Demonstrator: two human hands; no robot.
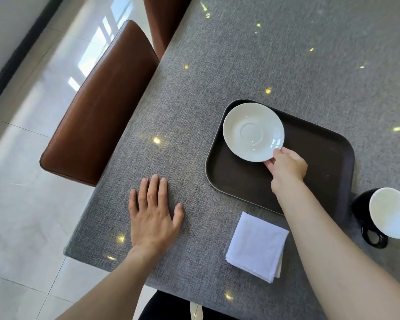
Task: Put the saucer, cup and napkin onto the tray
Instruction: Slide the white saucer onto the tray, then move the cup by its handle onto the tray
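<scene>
The right hand [286,166] reached into the middle right of the frame and pinched the near edge of the white saucer [253,132], thumb on top of the rim and fingers curled beneath it. The saucer sat over the upper left corner of the dark tray [321,162]; whether it lay flat on the tray or was held just above it could not be told. The left hand [153,214] lay palm down in the lower left centre, fingers spread flat on the grey table [217,65], gripping nothing. The folded white napkin [256,245] rested on the table just below the tray's near edge, between the two forearms. The cup [383,215], black outside and white inside, stood on the table at the right edge of the frame, beside the tray's lower right corner, its handle turned toward the bottom. A brown chair [97,107] stood along the table's left side.
</scene>
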